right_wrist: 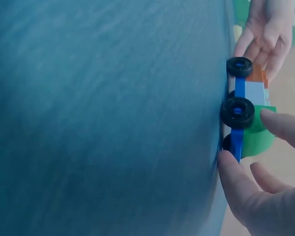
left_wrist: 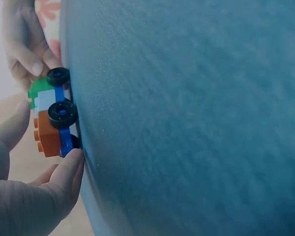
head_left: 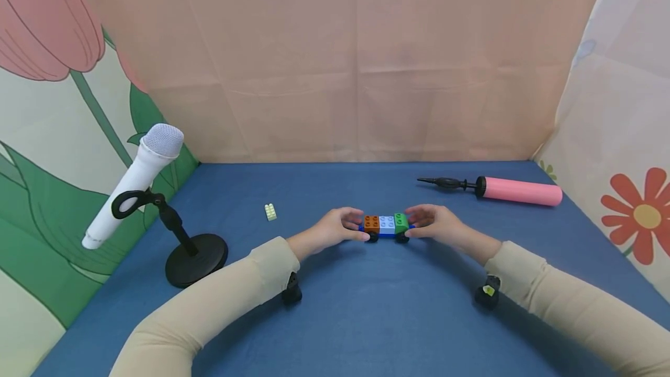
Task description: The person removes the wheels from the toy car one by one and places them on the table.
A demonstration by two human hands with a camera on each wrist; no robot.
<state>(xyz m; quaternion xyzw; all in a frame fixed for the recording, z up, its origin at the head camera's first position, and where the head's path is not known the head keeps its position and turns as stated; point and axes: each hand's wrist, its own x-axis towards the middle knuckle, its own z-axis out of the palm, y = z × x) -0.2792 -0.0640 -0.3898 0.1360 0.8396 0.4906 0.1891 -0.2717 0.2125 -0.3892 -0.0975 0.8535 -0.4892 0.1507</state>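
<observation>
A toy block car (head_left: pixel 387 225) stands on the blue table between the two hands. Its blue base (right_wrist: pixel 240 88) has black wheels (left_wrist: pixel 62 114). On top sit an orange block (left_wrist: pixel 48 132), a light blue block (head_left: pixel 387 224) and a green block (right_wrist: pixel 257 140). My left hand (head_left: pixel 337 227) is at the orange end, its fingers spread loosely around the corner with a fingertip right at the base. At the green end, my right hand (head_left: pixel 438 226) mirrors it, thumb and fingers apart and fingertips close to the block and base.
A small pale yellow block (head_left: pixel 270 212) lies left of the car. A white microphone (head_left: pixel 133 185) leans in a black stand (head_left: pixel 196 260) at the left. Farther back on the right lies a pink hand pump (head_left: pixel 520 191). Cloth walls surround the table (head_left: pixel 377 319).
</observation>
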